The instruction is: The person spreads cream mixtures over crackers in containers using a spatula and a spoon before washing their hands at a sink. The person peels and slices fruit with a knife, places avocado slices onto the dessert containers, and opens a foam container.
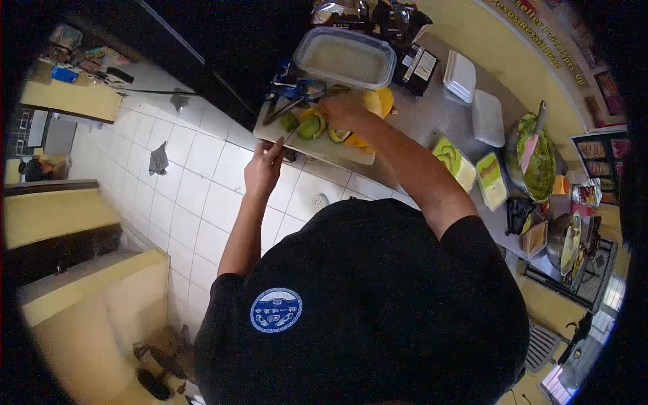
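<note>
My left hand (263,169) is closed at the near edge of a pale cutting board (359,157), pinching what looks like a thin knife (290,134). Its tip points toward a green avocado (311,126) on the board. Over the far side of that avocado, my right hand (343,111) curls downward and appears to grip it; its fingertips are partly hidden. Close by lie a cut avocado half (339,136) and a darker green piece (289,121). Yellow-orange mango peel (378,102) sits right of my right hand. A dark-handled tool rests at the board's left.
Behind the board stand a clear plastic tub (345,59) and a black box (416,69). White lidded containers (460,76) and open tubs with green topping (491,181) line the counter. A metal bowl of green mixture (538,164) holds a pink spatula (530,150).
</note>
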A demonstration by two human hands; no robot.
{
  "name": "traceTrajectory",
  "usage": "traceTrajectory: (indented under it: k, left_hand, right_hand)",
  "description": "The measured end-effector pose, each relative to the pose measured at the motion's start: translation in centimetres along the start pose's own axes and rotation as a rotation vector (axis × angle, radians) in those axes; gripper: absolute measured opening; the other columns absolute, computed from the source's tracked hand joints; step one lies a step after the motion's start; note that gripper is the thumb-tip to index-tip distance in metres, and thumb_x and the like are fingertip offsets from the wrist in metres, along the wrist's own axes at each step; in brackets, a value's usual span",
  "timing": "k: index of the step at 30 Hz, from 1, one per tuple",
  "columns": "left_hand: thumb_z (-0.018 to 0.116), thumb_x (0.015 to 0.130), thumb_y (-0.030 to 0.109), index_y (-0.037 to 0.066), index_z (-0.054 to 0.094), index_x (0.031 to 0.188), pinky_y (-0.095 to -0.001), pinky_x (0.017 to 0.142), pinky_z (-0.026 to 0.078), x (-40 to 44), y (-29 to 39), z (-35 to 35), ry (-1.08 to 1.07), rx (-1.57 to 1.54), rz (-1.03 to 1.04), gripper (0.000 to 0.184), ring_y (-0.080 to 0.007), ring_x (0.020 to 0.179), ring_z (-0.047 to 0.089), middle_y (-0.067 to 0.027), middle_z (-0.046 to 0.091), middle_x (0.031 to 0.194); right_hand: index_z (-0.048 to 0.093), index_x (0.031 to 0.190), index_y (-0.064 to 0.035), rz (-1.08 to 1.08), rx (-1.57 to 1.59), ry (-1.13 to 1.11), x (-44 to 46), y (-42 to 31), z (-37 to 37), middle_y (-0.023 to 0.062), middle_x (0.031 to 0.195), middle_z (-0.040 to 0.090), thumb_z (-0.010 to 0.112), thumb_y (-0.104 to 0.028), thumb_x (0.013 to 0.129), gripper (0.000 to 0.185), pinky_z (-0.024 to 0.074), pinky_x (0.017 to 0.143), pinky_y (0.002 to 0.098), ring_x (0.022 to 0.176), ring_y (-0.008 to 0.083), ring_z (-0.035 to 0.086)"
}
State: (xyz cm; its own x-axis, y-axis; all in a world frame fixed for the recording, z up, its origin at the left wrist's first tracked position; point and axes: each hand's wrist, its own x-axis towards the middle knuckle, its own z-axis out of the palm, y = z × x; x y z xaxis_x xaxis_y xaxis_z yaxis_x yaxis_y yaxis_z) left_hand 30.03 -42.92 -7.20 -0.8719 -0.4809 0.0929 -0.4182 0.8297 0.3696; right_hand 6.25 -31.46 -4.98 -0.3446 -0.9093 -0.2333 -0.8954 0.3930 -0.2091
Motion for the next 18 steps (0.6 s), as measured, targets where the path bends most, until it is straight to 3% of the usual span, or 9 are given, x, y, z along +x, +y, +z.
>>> traceTrajectory:
  k: [3,6,7,8,10,11,14,16,18]
  left_hand:
    - [0.062,0.088,0.019,0.028,0.059,0.123,-0.0384,0.069,0.051,-1.5,-0.9,0.4,-0.033,0.007,-0.093,0.037,-0.031,0.082,0.062,-0.0111,0.058,0.102]
    - [0.064,0.087,0.011,0.018,0.061,0.123,-0.0354,0.073,0.05,-2.6,-3.7,3.2,0.034,-0.209,-0.065,0.037,-0.0275,0.084,0.061,-0.0117,0.056,0.101]
    - [0.064,0.087,0.008,0.015,0.06,0.124,-0.0337,0.075,0.05,-2.8,-2.9,2.5,0.027,-0.249,-0.026,0.038,-0.0247,0.086,0.061,-0.013,0.055,0.1]
    - [0.064,0.086,0.007,0.014,0.06,0.125,-0.0329,0.075,0.05,-3.0,-3.5,2.9,0.018,-0.286,0.003,0.04,-0.0235,0.087,0.061,-0.0131,0.054,0.101]
    - [0.064,0.086,0.006,0.013,0.059,0.126,-0.0322,0.076,0.05,-2.6,-5.4,3.8,-0.022,-0.319,0.075,0.041,-0.0223,0.088,0.061,-0.0133,0.054,0.101]
    - [0.064,0.086,0.005,0.013,0.059,0.126,-0.0314,0.077,0.05,-2.5,-6.8,4.7,-0.009,-0.348,0.09,0.041,-0.0224,0.089,0.061,-0.0134,0.054,0.101]
    - [0.064,0.086,0.004,0.012,0.059,0.126,-0.0306,0.078,0.049,-1.4,-6.9,4.4,-0.026,-0.393,0.073,0.041,-0.0226,0.09,0.06,-0.0131,0.054,0.101]
    - [0.064,0.086,0.005,0.01,0.059,0.125,-0.0306,0.077,0.049,-0.8,-4.9,2.9,-0.074,-0.334,0.036,0.04,-0.0218,0.091,0.059,-0.0122,0.054,0.1]
    - [0.064,0.086,0.005,0.01,0.058,0.126,-0.0307,0.077,0.048,-0.2,-5.3,2.6,-0.08,-0.381,0.07,0.04,-0.0216,0.09,0.058,-0.0121,0.055,0.1]
  right_hand:
    - [0.069,0.097,-0.009,0.022,0.074,0.205,-0.3,-0.8,2.9,0.0123,0.093,0.069,0.059,-0.027,0.079,0.027,0.0512,0.073,0.0448,0.091,0.0296,0.065]
    - [0.066,0.101,-0.0029,0.192,-0.086,-0.936,6.8,-3.4,-0.4,0.0158,0.092,0.067,0.052,-0.028,0.089,0.031,0.0511,0.072,0.0471,0.084,0.0306,0.065]
    - [0.063,0.107,-0.0043,0.303,0.012,0.022,3.2,-2.7,6.7,0.0151,0.095,0.065,0.05,-0.024,0.089,0.029,0.0513,0.069,0.0475,0.085,0.0306,0.065]
    - [0.063,0.107,-0.0043,0.413,0.032,0.028,4.3,-3.2,5.2,0.0151,0.095,0.065,0.05,-0.024,0.089,0.029,0.0513,0.069,0.0475,0.085,0.0306,0.065]
    - [0.061,0.109,-0.0036,0.712,-0.033,-0.936,7.2,-5.4,-0.6,0.0145,0.086,0.065,0.052,-0.018,0.085,0.03,0.0521,0.064,0.0471,0.083,0.0332,0.065]
    - [0.061,0.109,-0.0036,0.739,0.008,-0.932,5.8,-5.4,-2.6,0.0145,0.086,0.065,0.052,-0.018,0.085,0.03,0.0521,0.064,0.0471,0.083,0.0332,0.065]
    - [0.062,0.111,-0.0055,0.796,0.216,-0.849,3.1,-4.7,-1.8,0.0178,0.087,0.065,0.053,-0.02,0.081,0.034,0.0524,0.066,0.0476,0.084,0.0348,0.065]
    - [0.066,0.102,-0.0111,0.265,0.258,0.116,3.6,-2.1,7.1,0.0174,0.087,0.065,0.056,-0.021,0.076,0.03,0.0529,0.068,0.0453,0.086,0.0333,0.065]
    - [0.067,0.096,-0.0127,0.215,0.24,0.15,2.5,-1.8,5.9,0.0159,0.085,0.066,0.056,-0.02,0.076,0.024,0.0527,0.068,0.0451,0.084,0.0328,0.065]
